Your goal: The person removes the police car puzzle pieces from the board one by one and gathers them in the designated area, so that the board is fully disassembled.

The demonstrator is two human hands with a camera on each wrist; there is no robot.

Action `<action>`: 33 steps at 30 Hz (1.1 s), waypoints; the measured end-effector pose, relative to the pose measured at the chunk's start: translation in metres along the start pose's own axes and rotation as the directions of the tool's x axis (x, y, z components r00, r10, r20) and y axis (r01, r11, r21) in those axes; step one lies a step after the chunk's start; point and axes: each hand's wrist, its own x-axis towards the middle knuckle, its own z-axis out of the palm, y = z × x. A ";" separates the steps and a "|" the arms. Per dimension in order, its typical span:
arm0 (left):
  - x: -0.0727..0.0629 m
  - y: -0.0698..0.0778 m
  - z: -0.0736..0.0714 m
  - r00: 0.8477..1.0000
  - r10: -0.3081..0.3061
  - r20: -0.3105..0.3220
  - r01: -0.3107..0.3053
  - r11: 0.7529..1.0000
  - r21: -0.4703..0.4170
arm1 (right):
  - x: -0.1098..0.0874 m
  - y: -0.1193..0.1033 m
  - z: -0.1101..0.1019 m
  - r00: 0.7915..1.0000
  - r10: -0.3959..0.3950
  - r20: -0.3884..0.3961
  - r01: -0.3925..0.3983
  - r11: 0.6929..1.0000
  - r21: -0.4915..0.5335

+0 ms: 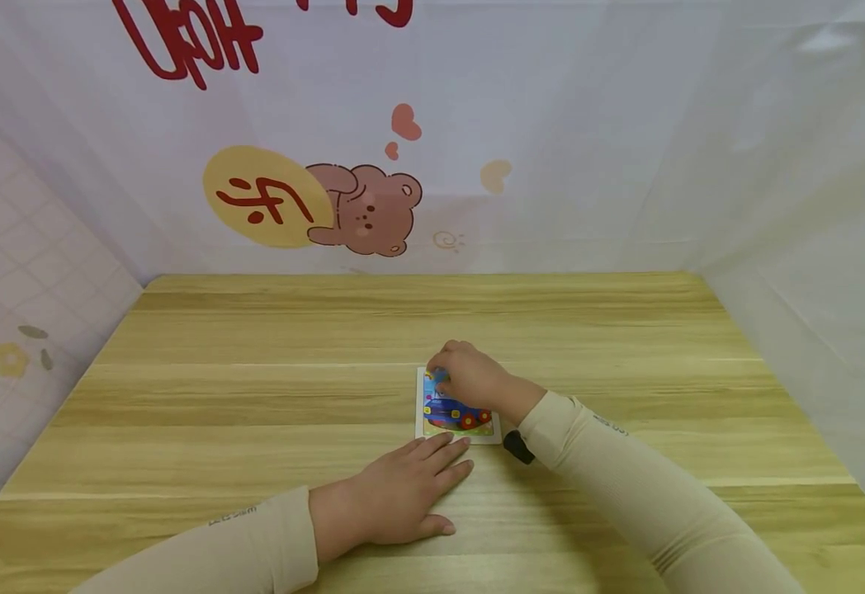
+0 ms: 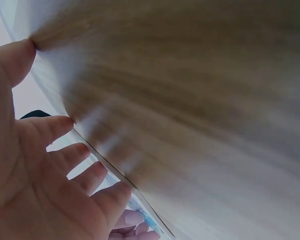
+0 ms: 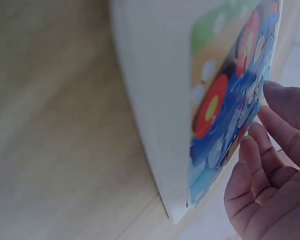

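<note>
A small picture puzzle [image 1: 459, 429] with a white border lies on the wooden table. Its picture shows a blue vehicle with red and yellow wheels. My right hand [image 1: 471, 375] bends over its upper right part, thumb and fingertips at the picture. In the right wrist view the thumb [image 3: 289, 102] and index finger stand close together at the picture's surface; I cannot tell whether they pinch a piece. My left hand [image 1: 406, 491] rests flat with fingers spread, fingertips at the puzzle's near edge. In the left wrist view those fingertips line the white edge [image 2: 152, 212].
The wooden table [image 1: 254, 396] stretches out around the puzzle to both sides. A white curtain [image 1: 574, 148] with a printed bear hangs behind its far edge, and more cloth hangs at left and right. A black object [image 1: 518, 447] shows under the right wrist.
</note>
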 end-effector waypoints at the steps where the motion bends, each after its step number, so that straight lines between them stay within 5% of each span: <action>1: 0.001 0.000 0.000 1.000 -0.001 0.001 0.001 1.000 -0.006 | 0.001 0.000 0.000 1.000 0.002 -0.002 -0.002 1.000 0.005; 33: 0.004 -0.002 -0.004 1.000 0.016 -0.015 -0.017 0.999 -0.034 | 0.006 -0.001 -0.005 0.999 0.044 0.006 -0.044 0.997 0.071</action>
